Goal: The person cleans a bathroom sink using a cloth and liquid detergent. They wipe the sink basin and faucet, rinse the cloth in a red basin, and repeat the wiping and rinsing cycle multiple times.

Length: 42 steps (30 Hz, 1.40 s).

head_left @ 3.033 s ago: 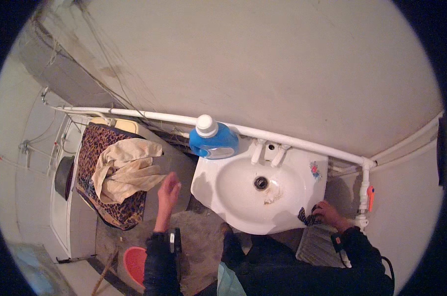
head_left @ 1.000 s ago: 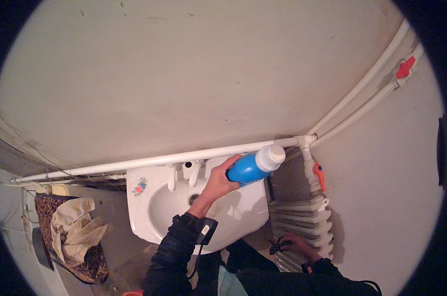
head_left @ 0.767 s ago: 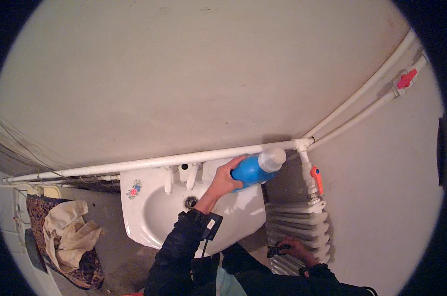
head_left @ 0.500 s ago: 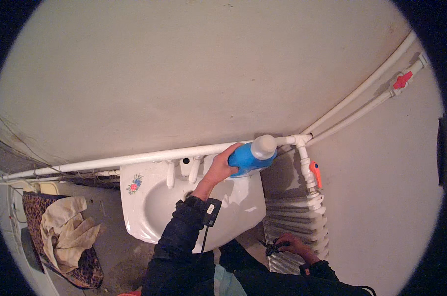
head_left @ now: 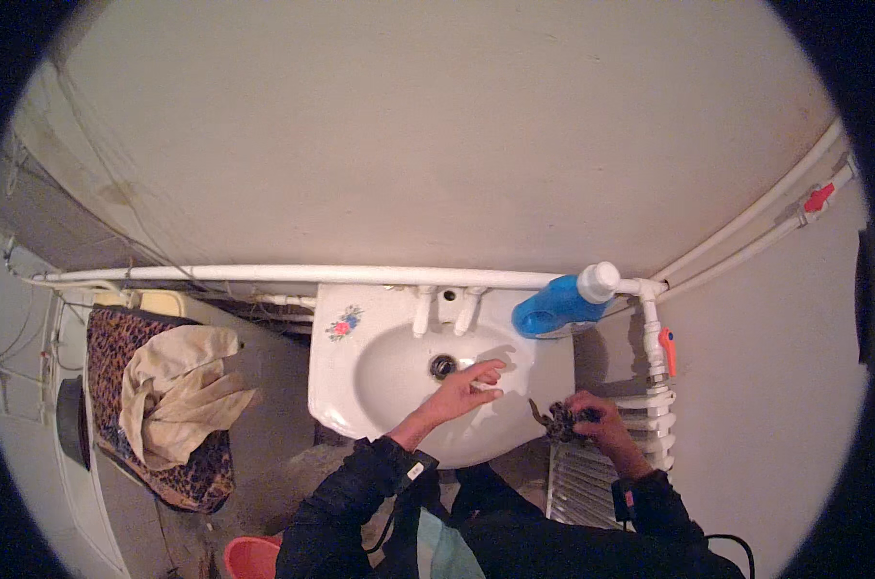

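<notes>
A white washbasin (head_left: 515, 386) with a flower decal stands against the wall. Over its bowl, to the right of the dark drain hole (head_left: 442, 366), my left hand (head_left: 464, 390) is empty, its fingers apart. At the basin's right front edge, my right hand (head_left: 600, 425) is closed round a dark crumpled bundle (head_left: 560, 424), which could be cloth; its exact kind is unclear. A blue bottle (head_left: 558, 309) with a white cap stands on the basin's back right corner, touched by neither hand. Two white taps (head_left: 423, 311) rise at the back.
White pipes (head_left: 216, 274) run along the wall behind the basin. To the right are a ribbed radiator (head_left: 659, 425) and an orange valve handle (head_left: 668, 353). A beige cloth (head_left: 182, 386) lies on a leopard-print cover (head_left: 109, 338) at left. A red basin (head_left: 252, 558) sits below.
My left hand has let go of the blue bottle and come down over the bowl. My right hand has risen with the dark bundle to the basin's edge. The view has shifted left.
</notes>
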Motion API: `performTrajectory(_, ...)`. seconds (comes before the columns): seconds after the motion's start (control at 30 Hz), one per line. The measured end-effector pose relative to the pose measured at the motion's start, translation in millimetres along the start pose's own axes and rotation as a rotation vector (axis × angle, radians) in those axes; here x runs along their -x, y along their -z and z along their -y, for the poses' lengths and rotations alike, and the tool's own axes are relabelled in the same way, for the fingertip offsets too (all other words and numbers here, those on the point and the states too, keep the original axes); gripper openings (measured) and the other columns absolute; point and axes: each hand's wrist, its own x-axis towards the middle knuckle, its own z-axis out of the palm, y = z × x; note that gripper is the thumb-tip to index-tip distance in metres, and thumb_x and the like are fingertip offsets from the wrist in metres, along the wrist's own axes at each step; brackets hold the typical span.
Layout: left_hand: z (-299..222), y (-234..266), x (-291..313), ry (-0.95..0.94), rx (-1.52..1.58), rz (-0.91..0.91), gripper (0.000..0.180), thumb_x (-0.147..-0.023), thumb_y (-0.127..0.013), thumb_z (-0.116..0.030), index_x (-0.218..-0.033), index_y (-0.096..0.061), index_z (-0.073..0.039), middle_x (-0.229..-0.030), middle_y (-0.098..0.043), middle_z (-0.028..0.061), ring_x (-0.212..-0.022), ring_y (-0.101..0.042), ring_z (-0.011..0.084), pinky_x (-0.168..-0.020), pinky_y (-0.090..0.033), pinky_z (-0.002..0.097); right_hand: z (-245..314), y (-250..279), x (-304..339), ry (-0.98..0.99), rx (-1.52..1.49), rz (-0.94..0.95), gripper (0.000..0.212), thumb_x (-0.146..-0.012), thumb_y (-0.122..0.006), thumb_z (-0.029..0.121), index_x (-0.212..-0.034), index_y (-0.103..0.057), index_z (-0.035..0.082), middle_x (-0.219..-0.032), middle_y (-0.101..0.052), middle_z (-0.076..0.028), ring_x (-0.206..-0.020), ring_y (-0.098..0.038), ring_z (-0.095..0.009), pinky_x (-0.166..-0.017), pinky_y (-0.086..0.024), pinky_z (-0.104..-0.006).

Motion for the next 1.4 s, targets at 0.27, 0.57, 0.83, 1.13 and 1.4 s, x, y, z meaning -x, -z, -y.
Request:
performTrajectory(0.27,12,-8,57,-0.105,0.505,-0.518,0.046,-0.086,-0.059,-0.007,-0.128,-0.041,-0.001,-0.107,-0.058,0.0052,-0.095,-0.056,0.0122,-0.083,-0.048,0.0269,32,-161,-98,0.037,-0.186,0.266,0.057,-0.076,-0.065,0.006,-0.129,-0.045,0.006,-0.132,-0.043,-0.010,-0.120,-0.044,-0.021,-0.098,-0.038,-0.0347)
performTrajectory(0.57,53,135,125,-0.052,-0.671,-1.063,0.040,-0.072,-0.070,-0.008,-0.110,-0.059,-0.003,-0.092,-0.064,0.0141,-0.085,-0.063,0.0253,-0.074,-0.049,0.0323,-55,-117,-77,-0.043,0.468,-0.125,0.047,-0.073,-0.063,-0.003,-0.117,-0.055,0.010,-0.122,-0.052,-0.011,-0.115,-0.050,-0.025,-0.089,-0.046,-0.0324)
performTrajectory(0.83,84,153,98,0.233,-1.438,-0.869,0.060,-0.077,-0.066,-0.038,-0.131,-0.043,-0.023,-0.116,-0.046,0.0166,-0.105,-0.045,0.0319,-0.090,-0.033,0.0536,-151,-31,-27,0.221,1.025,-0.419,0.040,-0.071,-0.054,-0.003,-0.111,-0.056,0.005,-0.113,-0.056,-0.016,-0.111,-0.047,-0.037,-0.100,-0.035,-0.0469)
performTrajectory(1.13,105,155,83,-0.064,-1.381,-0.915,0.040,-0.071,-0.066,-0.017,-0.109,-0.055,-0.016,-0.111,-0.048,0.0163,-0.096,-0.048,0.0339,-0.075,-0.045,0.0440,-192,-44,-31,0.333,1.307,-0.665,0.030,-0.083,-0.048,0.010,-0.111,-0.056,0.006,-0.113,-0.055,-0.015,-0.111,-0.046,-0.035,-0.095,-0.033,-0.0447)
performTrajectory(1.4,86,230,16,-0.026,-1.225,-1.213,0.019,-0.075,-0.061,-0.015,-0.095,-0.061,-0.013,-0.091,-0.052,0.0141,-0.090,-0.051,0.0345,-0.071,-0.046,0.0442,-205,-41,-37,0.305,1.291,-0.709,0.025,-0.084,-0.050,0.006,-0.108,-0.058,0.005,-0.113,-0.055,-0.012,-0.111,-0.046,-0.032,-0.094,-0.033,-0.0458)
